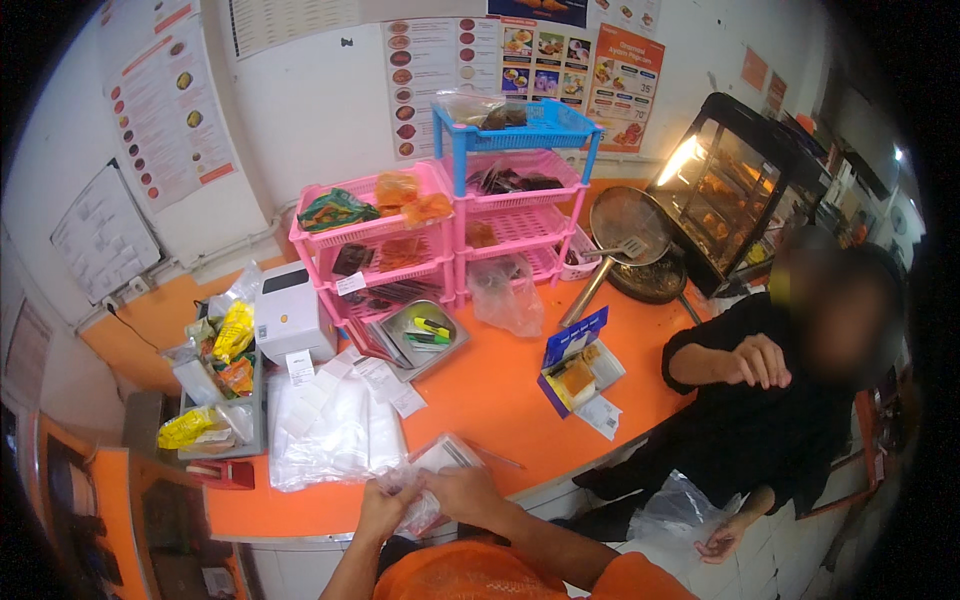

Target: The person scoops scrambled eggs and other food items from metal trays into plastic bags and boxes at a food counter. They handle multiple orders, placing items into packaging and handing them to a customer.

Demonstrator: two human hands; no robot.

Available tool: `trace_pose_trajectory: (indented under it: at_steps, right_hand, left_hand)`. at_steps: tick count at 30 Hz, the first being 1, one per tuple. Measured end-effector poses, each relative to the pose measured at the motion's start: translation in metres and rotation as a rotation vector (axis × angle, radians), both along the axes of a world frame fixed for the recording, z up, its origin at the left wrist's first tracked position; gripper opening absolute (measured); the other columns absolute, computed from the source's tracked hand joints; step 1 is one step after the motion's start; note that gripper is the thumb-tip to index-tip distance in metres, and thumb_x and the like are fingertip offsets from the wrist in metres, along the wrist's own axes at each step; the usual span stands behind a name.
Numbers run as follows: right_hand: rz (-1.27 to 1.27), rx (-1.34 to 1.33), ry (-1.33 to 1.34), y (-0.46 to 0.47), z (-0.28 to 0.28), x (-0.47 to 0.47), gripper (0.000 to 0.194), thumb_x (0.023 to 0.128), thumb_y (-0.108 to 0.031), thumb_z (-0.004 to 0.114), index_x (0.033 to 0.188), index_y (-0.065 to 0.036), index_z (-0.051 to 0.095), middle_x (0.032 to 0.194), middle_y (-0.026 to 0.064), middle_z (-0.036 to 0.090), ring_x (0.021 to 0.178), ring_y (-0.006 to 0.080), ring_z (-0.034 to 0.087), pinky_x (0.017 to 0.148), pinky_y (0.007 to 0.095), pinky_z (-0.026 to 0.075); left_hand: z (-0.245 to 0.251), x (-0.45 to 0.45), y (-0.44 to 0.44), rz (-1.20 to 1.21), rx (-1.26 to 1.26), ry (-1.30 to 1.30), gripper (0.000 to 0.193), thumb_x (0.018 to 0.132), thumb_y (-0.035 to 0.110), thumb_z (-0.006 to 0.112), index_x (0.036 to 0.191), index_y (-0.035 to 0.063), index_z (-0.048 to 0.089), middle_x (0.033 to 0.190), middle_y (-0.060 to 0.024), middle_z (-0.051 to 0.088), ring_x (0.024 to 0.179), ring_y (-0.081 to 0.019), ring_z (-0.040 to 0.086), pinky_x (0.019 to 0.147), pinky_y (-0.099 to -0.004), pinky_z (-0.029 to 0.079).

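Both my hands are close together at the counter's front edge, gripping a crumpled clear plastic bag [421, 511]. My left hand [387, 505] pinches it from the left. My right hand [466, 493] holds it from the right, its fingers meeting the left ones. What the bag contains is hard to make out. Just beyond my right hand lies a clear-wrapped item with a printed paper [448, 453]. A stack of clear plastic bags [330, 442] lies to the left, with paper receipts [390, 382] on and beside it.
An open food box [577, 375] and receipt [598, 417] sit on the orange counter [480, 382]. Behind are pink shelves [375, 232], a label printer [294, 315], a strainer [630, 225] and a lit display warmer [720, 195]. A co-worker [757, 420] at right holds a plastic bag [679, 517].
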State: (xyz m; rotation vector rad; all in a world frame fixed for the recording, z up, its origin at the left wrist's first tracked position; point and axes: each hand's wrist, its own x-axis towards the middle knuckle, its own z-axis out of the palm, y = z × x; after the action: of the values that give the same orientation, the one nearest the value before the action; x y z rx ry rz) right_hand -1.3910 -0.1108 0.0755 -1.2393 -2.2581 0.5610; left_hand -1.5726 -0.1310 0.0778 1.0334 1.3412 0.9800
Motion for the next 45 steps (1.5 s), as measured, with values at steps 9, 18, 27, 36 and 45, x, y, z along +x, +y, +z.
trace_pose_trajectory:
  at_steps: [9,18,27,36,45]
  right_hand:
    - [-0.075,-0.022,0.303,-0.006,-0.009,0.009,0.008,0.087,-0.014,0.069,0.09,-0.007,0.072,0.081,0.0141,0.066,0.077,0.0359,0.065,0.069,0.0448,0.051]
    - [0.025,-0.045,0.074,0.003,-0.01,0.04,0.009,0.085,-0.015,0.067,0.082,-0.009,0.072,0.082,0.0131,0.064,0.082,0.0337,0.064,0.072,0.0443,0.051]
    - [-0.067,-0.006,0.263,-0.011,-0.024,0.004,0.015,0.08,-0.021,0.077,0.082,-0.007,0.076,0.077,0.0104,0.065,0.073,0.0327,0.064,0.067,0.0425,0.051]
    - [-0.325,0.029,0.226,-0.029,-0.029,-0.027,0.021,0.08,-0.025,0.073,0.077,-0.007,0.062,0.08,0.009,0.062,0.078,0.0318,0.065,0.068,0.0466,0.051]
    - [-0.244,0.134,0.187,-0.023,-0.039,-0.026,0.012,0.082,-0.018,0.068,0.081,-0.007,0.062,0.077,0.012,0.062,0.073,0.0351,0.064,0.064,0.0469,0.051]
  left_hand:
    - [-0.004,-0.005,-0.002,-0.007,0.003,0.033,0.016,0.093,0.012,0.073,0.097,-0.0029,0.072,0.088,-0.0068,0.074,0.076,-0.0117,0.065,0.069,-0.0282,0.053]
    - [-0.012,-0.01,0.009,-0.475,0.575,0.703,0.032,0.07,-0.003,0.065,0.102,0.0019,0.071,0.098,-0.0194,0.068,0.094,-0.0397,0.066,0.086,-0.0435,0.055]
    - [0.027,-0.016,0.062,-0.738,0.106,0.662,0.022,0.079,0.015,0.071,0.094,-0.0013,0.071,0.089,-0.0263,0.07,0.086,-0.0393,0.07,0.076,-0.0424,0.054]
    - [0.017,-0.004,0.043,-0.662,0.46,1.137,0.028,0.083,0.018,0.062,0.087,-0.0081,0.068,0.097,-0.0308,0.066,0.087,-0.0444,0.065,0.078,-0.0498,0.052]
    - [0.006,0.004,0.004,-0.181,0.231,0.613,0.019,0.088,0.009,0.064,0.099,-0.0051,0.068,0.093,-0.0237,0.071,0.085,-0.035,0.069,0.077,-0.0421,0.055]
